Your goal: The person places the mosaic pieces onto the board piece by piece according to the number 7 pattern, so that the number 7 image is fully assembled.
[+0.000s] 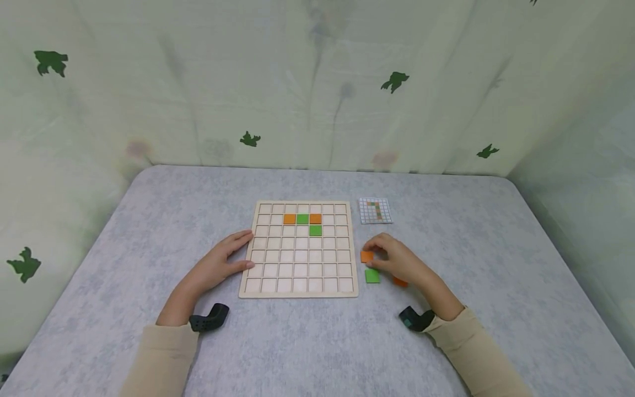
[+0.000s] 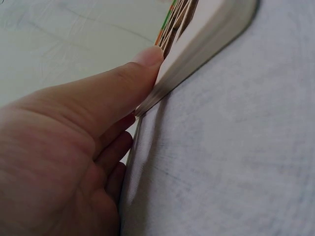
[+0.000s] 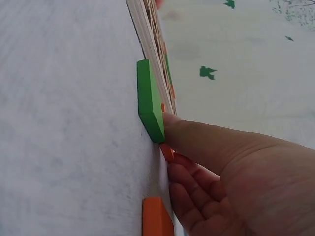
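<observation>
A wooden grid board (image 1: 297,295) lies on the table, with two orange and two green square tiles set in its upper cells. My left hand (image 1: 220,262) rests at the board's left edge; its thumb (image 2: 147,58) touches the rim in the left wrist view. Right of the board, my right hand (image 1: 394,258) pinches an orange tile (image 1: 366,256) between thumb and fingers, low over the table. Just below it lies a loose green tile (image 1: 372,276). Another orange tile (image 1: 399,282) is partly hidden under the right hand and wrist.
A small card (image 1: 375,210) printed with a coloured grid pattern lies beyond the right hand, by the board's upper right corner. Behind the pale table (image 1: 198,193) hangs a curtain (image 1: 278,82) with green bird shapes. Each wrist carries a black device.
</observation>
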Tool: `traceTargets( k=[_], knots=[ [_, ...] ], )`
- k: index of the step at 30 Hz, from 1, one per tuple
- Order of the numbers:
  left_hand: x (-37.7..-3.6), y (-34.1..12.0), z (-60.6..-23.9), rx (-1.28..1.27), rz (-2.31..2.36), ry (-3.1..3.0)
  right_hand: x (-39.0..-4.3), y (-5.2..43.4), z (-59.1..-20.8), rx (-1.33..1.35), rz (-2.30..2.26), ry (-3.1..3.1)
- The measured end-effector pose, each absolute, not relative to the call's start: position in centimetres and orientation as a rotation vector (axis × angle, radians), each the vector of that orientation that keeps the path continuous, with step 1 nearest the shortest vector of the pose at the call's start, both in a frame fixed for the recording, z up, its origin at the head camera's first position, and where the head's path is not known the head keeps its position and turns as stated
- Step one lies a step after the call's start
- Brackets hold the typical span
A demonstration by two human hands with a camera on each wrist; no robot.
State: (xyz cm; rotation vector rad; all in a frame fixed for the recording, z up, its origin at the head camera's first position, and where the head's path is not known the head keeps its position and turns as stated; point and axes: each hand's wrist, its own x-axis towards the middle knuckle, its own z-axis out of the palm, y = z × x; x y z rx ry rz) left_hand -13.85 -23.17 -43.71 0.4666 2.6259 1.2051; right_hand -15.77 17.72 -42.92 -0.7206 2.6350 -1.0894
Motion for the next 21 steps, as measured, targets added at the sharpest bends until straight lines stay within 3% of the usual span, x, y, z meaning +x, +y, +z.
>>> traceTargets(
  k=[9, 21],
  knots=[
    [-13.8, -23.1, -43.5, 0.450, 1.205, 2.622, -16.3, 16.4, -41.5, -0.776, -1.077, 2.665],
    [-13.8, -23.1, -43.5, 0.458, 1.202, 2.624, -18.2, 10.7, -38.8, -0.947, -1.246, 2.650]
  ],
)
